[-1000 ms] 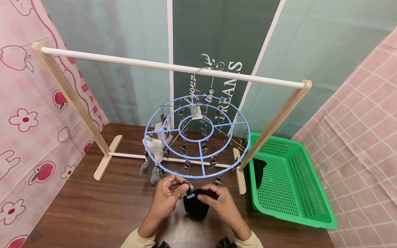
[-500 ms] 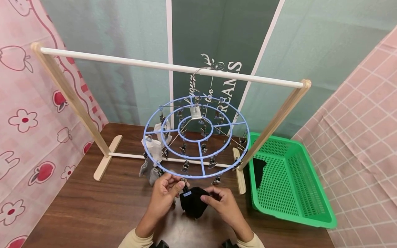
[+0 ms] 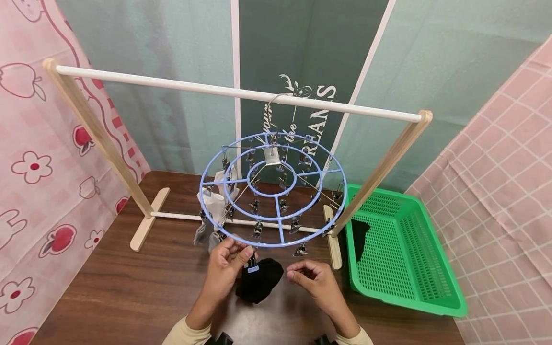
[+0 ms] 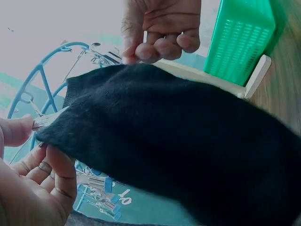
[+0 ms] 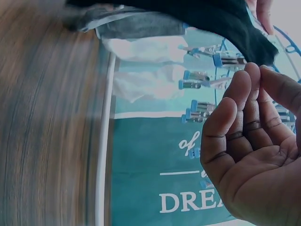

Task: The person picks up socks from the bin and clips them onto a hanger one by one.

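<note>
A black sock (image 3: 260, 283) hangs below the front of a round blue clip hanger (image 3: 279, 211), its cuff in a metal clip (image 3: 252, 266) with a blue tip. My left hand (image 3: 219, 270) pinches that clip between thumb and fingers; the left wrist view shows the clip at the cuff's corner. My right hand (image 3: 318, 286) is just right of the sock with its thumb and fingertips close together. A small gap separates it from the cloth in the head view. White and grey socks (image 3: 211, 203) hang from the hanger's left side.
The hanger hooks over the white bar (image 3: 172, 85) of a wooden rack standing on the brown table (image 3: 103, 292). To the right is a green basket (image 3: 409, 306) with a black cloth piece (image 3: 360, 239) inside. Curtains surround the table.
The sock and its clip have shifted left with my left hand. My right hand has come off the sock and moved slightly right.
</note>
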A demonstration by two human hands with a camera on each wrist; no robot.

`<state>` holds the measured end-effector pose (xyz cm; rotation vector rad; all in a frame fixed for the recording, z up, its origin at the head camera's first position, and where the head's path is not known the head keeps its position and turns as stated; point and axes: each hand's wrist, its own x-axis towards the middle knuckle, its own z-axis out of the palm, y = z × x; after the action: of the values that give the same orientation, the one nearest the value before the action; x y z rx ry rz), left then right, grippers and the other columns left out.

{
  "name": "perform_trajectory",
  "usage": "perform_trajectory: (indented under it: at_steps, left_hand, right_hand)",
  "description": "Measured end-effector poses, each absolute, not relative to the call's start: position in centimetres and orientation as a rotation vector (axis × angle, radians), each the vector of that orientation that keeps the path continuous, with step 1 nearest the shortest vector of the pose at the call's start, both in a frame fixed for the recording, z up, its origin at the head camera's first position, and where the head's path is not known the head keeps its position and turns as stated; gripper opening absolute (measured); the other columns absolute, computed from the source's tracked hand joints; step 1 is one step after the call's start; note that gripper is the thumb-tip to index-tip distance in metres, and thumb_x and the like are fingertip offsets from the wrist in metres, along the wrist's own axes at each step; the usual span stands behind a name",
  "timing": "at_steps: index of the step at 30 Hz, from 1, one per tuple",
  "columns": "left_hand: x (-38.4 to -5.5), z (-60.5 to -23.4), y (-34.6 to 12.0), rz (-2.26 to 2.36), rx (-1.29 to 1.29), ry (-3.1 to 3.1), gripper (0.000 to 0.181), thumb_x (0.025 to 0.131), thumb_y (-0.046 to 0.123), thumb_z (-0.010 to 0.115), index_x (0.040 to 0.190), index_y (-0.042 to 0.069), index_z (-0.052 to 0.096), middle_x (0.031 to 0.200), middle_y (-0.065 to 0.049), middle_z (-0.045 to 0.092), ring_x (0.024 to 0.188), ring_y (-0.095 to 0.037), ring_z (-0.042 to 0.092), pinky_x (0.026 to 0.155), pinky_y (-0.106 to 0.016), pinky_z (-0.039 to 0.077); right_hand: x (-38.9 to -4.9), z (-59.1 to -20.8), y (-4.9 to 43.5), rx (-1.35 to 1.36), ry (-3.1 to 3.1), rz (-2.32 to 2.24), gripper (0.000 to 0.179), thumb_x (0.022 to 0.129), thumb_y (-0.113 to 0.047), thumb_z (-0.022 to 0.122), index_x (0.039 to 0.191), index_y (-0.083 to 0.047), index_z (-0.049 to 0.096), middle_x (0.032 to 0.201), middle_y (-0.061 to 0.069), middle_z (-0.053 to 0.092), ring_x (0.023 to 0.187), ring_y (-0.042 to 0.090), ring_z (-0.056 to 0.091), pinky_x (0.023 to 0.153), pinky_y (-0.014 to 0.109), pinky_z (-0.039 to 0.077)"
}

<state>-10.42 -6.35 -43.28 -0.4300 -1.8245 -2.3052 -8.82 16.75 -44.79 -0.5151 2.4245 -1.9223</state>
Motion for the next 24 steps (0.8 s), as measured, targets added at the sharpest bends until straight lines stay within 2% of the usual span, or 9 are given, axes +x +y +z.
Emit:
perform_trajectory:
  at_steps: [4, 7, 11, 19, 24]
  left_hand:
    - [-10.5, -43.2, -6.4, -2.282, -0.371, -1.852, 0.008, 0.088, -0.007, 0.061, 0.089, -0.014, 0.056, 0.076, -0.002, 0.067, 0.068, -0.007, 0.062, 0.054, -0.017, 0.045]
    - [-10.6, -43.2, -6.4, -2.302, -0.358, -1.852, 0.008, 0.089, -0.007, 0.061, 0.089, -0.014, 0.056, 0.076, 0.001, 0.066, 0.068, -0.007, 0.061, 0.059, -0.018, 0.049]
    - [-10.7, -43.3, -6.5, -2.336, -0.338, -1.857, 0.009, 0.089, -0.007, 0.061, 0.089, -0.015, 0.055, 0.075, 0.001, 0.066, 0.066, -0.01, 0.062, 0.061, -0.02, 0.052]
    - [-10.8, -43.4, -7.0, -2.258, -0.268, -1.908, 0.018, 0.077, -0.012, 0.072, 0.087, -0.012, 0.056, 0.074, 0.003, 0.064, 0.064, -0.006, 0.059, 0.056, -0.017, 0.05]
    - [-10.8, -43.4, -7.2, -2.208, -0.258, -1.946, 0.016, 0.077, -0.01, 0.073, 0.086, -0.01, 0.06, 0.074, 0.001, 0.064, 0.064, -0.007, 0.058, 0.056, -0.018, 0.049]
  right_hand:
    - [-8.9, -44.7, 17.5, -0.458, 2.438, -1.922, 0.006, 0.086, -0.003, 0.069, 0.091, 0.001, 0.07, 0.079, 0.013, 0.069, 0.069, 0.009, 0.064, 0.06, 0.025, 0.053]
    - [-8.9, -44.6, 18.2, -0.43, 2.447, -1.935, 0.008, 0.087, -0.001, 0.069, 0.092, 0.005, 0.068, 0.08, 0.013, 0.069, 0.071, 0.009, 0.064, 0.061, 0.026, 0.054]
    - [-9.2, -44.5, 19.1, -0.422, 2.465, -1.941, 0.01, 0.088, 0.001, 0.066, 0.093, 0.01, 0.066, 0.079, 0.013, 0.069, 0.072, 0.009, 0.065, 0.062, 0.027, 0.055]
    - [-9.7, -43.3, 21.0, -0.274, 2.601, -1.913, 0.005, 0.088, 0.0, 0.067, 0.091, 0.004, 0.068, 0.077, 0.007, 0.069, 0.071, 0.014, 0.066, 0.064, 0.027, 0.056]
    - [-10.0, -42.2, 22.5, -0.151, 2.736, -1.878, 0.007, 0.09, -0.003, 0.066, 0.091, 0.005, 0.068, 0.075, 0.009, 0.069, 0.068, 0.015, 0.066, 0.06, 0.026, 0.054]
